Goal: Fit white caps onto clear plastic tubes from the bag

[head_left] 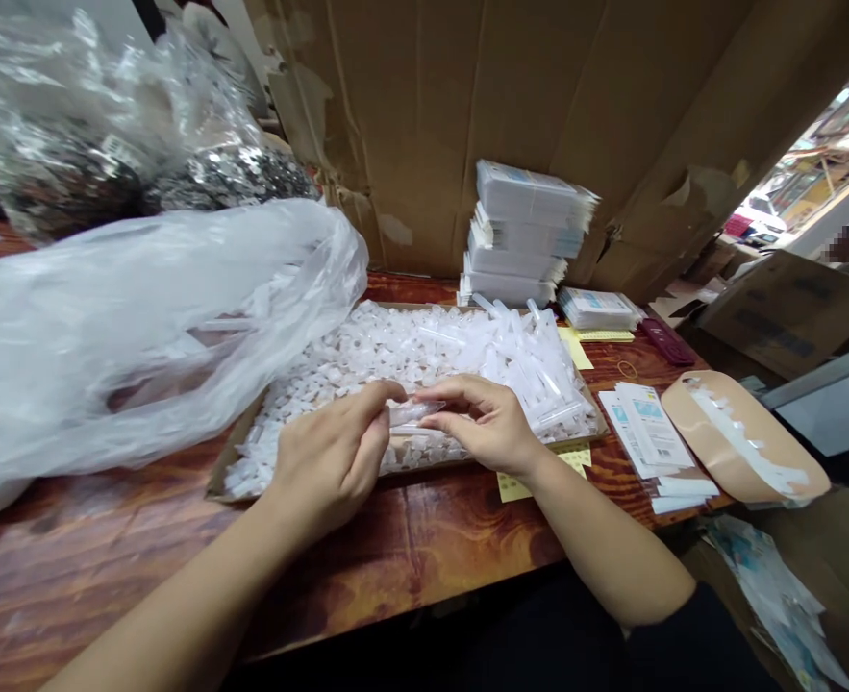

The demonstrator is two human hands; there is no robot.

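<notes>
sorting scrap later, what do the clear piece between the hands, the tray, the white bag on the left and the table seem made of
Piece: probably plastic, glossy; see-through with highlights.
Tray: likely cardboard, matte; brown, thin-walled.
Bag: apparently plastic film, soft sheen; translucent, creased.
Table: wood or wood-look, glossy; reddish grain, reflections.

From here I see daylight glaring nearly white through the opening point(806, 173) at far right, while the cardboard point(424, 115) stays dim. Hard glints streak the clear bags point(41, 58) at upper left; the surface point(453, 538) gives off a soft sheen. Gentle light reaches the hands point(334, 452). Small white pieces point(387, 336) blur together, and the forearms point(597, 529) look stretched.
</notes>
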